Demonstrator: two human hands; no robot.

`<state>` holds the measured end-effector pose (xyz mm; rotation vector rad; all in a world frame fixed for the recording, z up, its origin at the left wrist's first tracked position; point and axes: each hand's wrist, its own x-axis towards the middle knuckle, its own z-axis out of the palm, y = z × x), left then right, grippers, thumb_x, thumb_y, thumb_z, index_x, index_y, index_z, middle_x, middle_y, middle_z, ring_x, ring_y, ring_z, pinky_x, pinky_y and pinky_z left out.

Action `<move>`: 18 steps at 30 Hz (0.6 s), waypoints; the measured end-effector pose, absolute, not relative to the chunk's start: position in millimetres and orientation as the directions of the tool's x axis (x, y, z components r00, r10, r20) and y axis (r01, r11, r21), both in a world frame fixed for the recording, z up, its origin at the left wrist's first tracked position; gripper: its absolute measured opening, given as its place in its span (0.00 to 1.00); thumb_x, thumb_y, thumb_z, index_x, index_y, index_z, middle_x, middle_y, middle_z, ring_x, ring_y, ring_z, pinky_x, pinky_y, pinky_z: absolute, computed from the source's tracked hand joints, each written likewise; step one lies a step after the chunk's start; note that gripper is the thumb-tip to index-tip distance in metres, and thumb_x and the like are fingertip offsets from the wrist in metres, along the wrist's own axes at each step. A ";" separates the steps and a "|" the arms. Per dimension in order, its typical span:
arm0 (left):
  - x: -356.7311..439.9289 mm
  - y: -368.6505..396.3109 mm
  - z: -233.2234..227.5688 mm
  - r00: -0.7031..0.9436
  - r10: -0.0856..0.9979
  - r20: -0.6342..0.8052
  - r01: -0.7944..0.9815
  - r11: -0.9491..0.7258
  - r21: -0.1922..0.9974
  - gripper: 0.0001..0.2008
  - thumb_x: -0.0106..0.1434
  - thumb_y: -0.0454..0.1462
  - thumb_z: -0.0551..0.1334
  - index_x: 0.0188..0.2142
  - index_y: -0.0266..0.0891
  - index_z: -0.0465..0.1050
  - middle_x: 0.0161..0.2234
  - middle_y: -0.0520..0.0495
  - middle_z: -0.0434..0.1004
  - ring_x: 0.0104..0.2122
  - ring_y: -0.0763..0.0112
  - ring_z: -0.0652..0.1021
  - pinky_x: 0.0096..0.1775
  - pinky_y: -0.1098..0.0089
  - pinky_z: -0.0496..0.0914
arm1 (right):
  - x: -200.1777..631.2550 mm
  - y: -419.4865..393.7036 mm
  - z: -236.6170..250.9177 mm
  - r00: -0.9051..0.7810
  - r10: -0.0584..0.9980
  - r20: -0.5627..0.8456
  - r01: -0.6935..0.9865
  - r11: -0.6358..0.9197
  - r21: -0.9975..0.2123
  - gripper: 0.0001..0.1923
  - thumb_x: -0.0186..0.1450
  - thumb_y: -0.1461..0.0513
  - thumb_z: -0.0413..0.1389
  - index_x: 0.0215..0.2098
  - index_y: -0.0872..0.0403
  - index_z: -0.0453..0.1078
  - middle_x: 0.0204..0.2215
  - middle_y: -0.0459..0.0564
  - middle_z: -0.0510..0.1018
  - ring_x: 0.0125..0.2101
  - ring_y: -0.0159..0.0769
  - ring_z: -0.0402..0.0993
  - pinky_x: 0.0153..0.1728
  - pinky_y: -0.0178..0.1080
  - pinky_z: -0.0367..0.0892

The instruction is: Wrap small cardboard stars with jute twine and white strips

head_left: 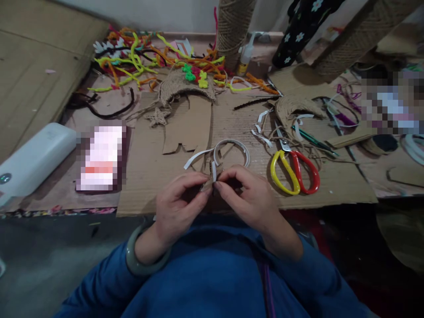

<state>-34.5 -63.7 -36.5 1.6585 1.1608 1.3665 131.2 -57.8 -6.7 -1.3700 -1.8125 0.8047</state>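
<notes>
My left hand [180,203] is closed, thumb and fingers pinching a small piece of cardboard [207,184]. A short white strip [213,171], seemingly tape, stands along that piece. My right hand [251,198] is also closed, its fingertips meeting at the strip's lower end; the exact contact is partly hidden. Just beyond the fingers is a white coil of tape [247,155] with its loose tail pointing left. Scissors [285,145] with one yellow and one red handle lie spread to the right of my right hand. Cut cardboard [188,126] lies farther back.
A twine-wrapped arch [187,90] with small pipe-cleaner flowers and a twine star [158,116] lie behind. Tangled pipe cleaners [132,62], a glue bottle [245,59] and a twine-wrapped post [233,31] stand farther back. A phone [102,157] and white device [39,154] are left.
</notes>
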 end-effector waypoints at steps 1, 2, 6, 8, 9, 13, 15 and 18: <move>-34.6 -63.8 -36.7 0.049 0.930 0.365 0.218 -0.367 0.904 0.11 0.57 0.30 0.64 0.39 0.44 0.76 0.37 0.50 0.80 0.38 0.71 0.79 0.43 0.69 0.73 | 131.4 -57.6 -6.5 -0.181 0.969 0.166 0.523 0.238 -0.818 0.04 0.63 0.61 0.55 0.30 0.52 0.68 0.24 0.43 0.73 0.24 0.29 0.68 0.27 0.33 0.63; -34.6 -63.9 -36.8 0.051 0.930 0.365 0.227 -0.366 0.902 0.10 0.57 0.31 0.64 0.39 0.43 0.76 0.36 0.49 0.80 0.38 0.70 0.79 0.43 0.69 0.74 | 131.5 -57.5 -6.2 -0.182 0.970 0.161 0.520 0.234 -0.821 0.04 0.63 0.61 0.55 0.30 0.52 0.68 0.23 0.43 0.73 0.24 0.29 0.68 0.27 0.33 0.63; -34.6 -64.2 -36.5 0.056 0.935 0.349 0.260 -0.351 0.899 0.09 0.56 0.32 0.65 0.38 0.43 0.76 0.35 0.49 0.81 0.37 0.69 0.79 0.41 0.67 0.74 | 131.7 -57.3 -4.8 -0.179 0.972 0.155 0.515 0.226 -0.827 0.04 0.63 0.62 0.54 0.30 0.52 0.68 0.23 0.43 0.73 0.24 0.29 0.68 0.27 0.33 0.63; -34.5 -64.0 -35.8 0.057 0.935 0.351 0.262 -0.353 0.898 0.09 0.56 0.32 0.65 0.38 0.44 0.76 0.35 0.49 0.81 0.36 0.69 0.79 0.41 0.68 0.74 | 132.1 -57.1 -4.4 -0.180 0.970 0.164 0.518 0.235 -0.823 0.04 0.63 0.63 0.54 0.30 0.52 0.68 0.24 0.43 0.73 0.24 0.29 0.69 0.27 0.33 0.62; -34.2 -63.8 -35.5 0.060 0.934 0.354 0.261 -0.357 0.897 0.09 0.56 0.32 0.64 0.38 0.44 0.76 0.35 0.49 0.81 0.36 0.69 0.79 0.41 0.68 0.74 | 132.3 -56.9 -4.3 -0.183 0.969 0.167 0.519 0.239 -0.821 0.04 0.63 0.64 0.54 0.30 0.52 0.68 0.24 0.43 0.73 0.25 0.29 0.69 0.27 0.33 0.62; -32.6 -62.6 -36.3 0.079 0.924 0.373 0.258 -0.381 0.888 0.10 0.57 0.31 0.64 0.39 0.44 0.76 0.37 0.48 0.81 0.38 0.68 0.79 0.42 0.67 0.75 | 133.1 -55.6 -4.8 -0.191 0.970 0.150 0.519 0.229 -0.824 0.04 0.63 0.62 0.53 0.30 0.52 0.68 0.24 0.43 0.74 0.25 0.29 0.69 0.27 0.33 0.62; -31.9 -62.6 -37.6 0.083 0.920 0.382 0.244 -0.390 0.888 0.11 0.57 0.31 0.64 0.39 0.44 0.76 0.39 0.48 0.81 0.40 0.68 0.80 0.44 0.66 0.75 | 133.1 -54.8 -5.2 -0.186 0.973 0.139 0.522 0.218 -0.824 0.04 0.64 0.62 0.53 0.30 0.52 0.68 0.24 0.43 0.74 0.25 0.29 0.69 0.27 0.33 0.62; -31.7 -64.2 -39.5 0.071 0.931 0.357 0.228 -0.364 0.903 0.12 0.57 0.30 0.64 0.40 0.44 0.76 0.41 0.49 0.81 0.41 0.68 0.80 0.46 0.66 0.75 | 133.3 -53.8 -5.6 -0.184 0.975 0.125 0.525 0.205 -0.826 0.04 0.63 0.62 0.53 0.30 0.52 0.67 0.24 0.42 0.74 0.25 0.29 0.69 0.28 0.33 0.62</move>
